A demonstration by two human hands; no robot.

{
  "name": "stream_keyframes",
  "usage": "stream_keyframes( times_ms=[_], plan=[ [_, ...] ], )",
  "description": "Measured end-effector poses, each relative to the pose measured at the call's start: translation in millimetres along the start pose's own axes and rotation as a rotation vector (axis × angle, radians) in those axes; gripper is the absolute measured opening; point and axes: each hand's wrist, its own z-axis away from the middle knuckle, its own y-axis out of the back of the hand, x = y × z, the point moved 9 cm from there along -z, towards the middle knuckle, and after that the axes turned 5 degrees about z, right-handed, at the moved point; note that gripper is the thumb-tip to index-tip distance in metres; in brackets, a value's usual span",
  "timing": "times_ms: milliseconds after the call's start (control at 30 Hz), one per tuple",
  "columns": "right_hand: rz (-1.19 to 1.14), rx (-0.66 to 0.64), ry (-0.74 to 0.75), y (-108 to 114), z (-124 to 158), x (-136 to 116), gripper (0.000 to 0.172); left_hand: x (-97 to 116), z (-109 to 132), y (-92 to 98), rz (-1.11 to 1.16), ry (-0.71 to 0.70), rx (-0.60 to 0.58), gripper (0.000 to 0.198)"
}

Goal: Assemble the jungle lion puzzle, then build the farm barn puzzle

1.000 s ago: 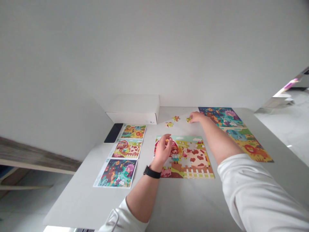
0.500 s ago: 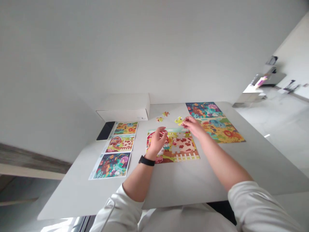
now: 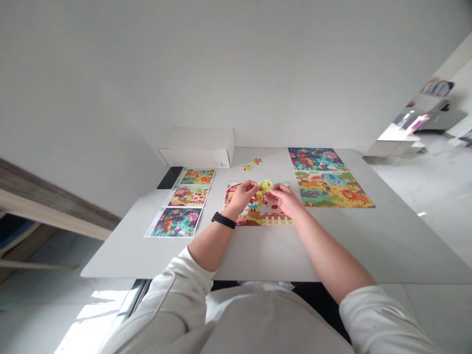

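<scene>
A yellow-green puzzle piece is held between my two hands, over the upper part of the farm puzzle. The fingertips of my left hand pinch at the piece's left side. On its right side, the fingers of my right hand are closed on it. Both hands hide parts of the farm puzzle, which shows a red barn, a spotted cow and a white fence. Behind it lie two loose pieces, one yellow-green and one orange-brown.
Three printed picture sheets lie in a column at the left, beside a black phone. A white box stands at the back left. Two finished puzzles, a dark one and a yellow animal one, lie at the right.
My right hand has moved left and nearer with the yellow-green piece, and my left hand has met it there and closed on it. The camera view has shifted.
</scene>
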Motion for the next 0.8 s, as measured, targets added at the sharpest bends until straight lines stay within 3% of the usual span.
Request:
stream_keyframes(
  times_ms=[267,467,600,700,800],
  plan=[
    [0.083,0.022,-0.016,9,-4,3,0.046,-10,-4,6.1,0.053,0.055,0.046,0.045],
    [0.472,0.334,0.31,65,-10,-39,0.038,-14,-7,16.1,0.076,0.081,0.128,0.045],
    [0.592,0.508,0.458,94,-6,-62,0.033,-16,-7,17.0,0.102,0.09,0.145,0.044],
    [0.704,0.524,0.478,94,-5,-64,0.028,-18,-9,14.0,0.134,0.095,0.125,0.045],
    [0.832,0.396,0.536,69,-2,-64,0.022,-19,-9,12.5,0.135,0.1,0.12,0.045]
  ],
)
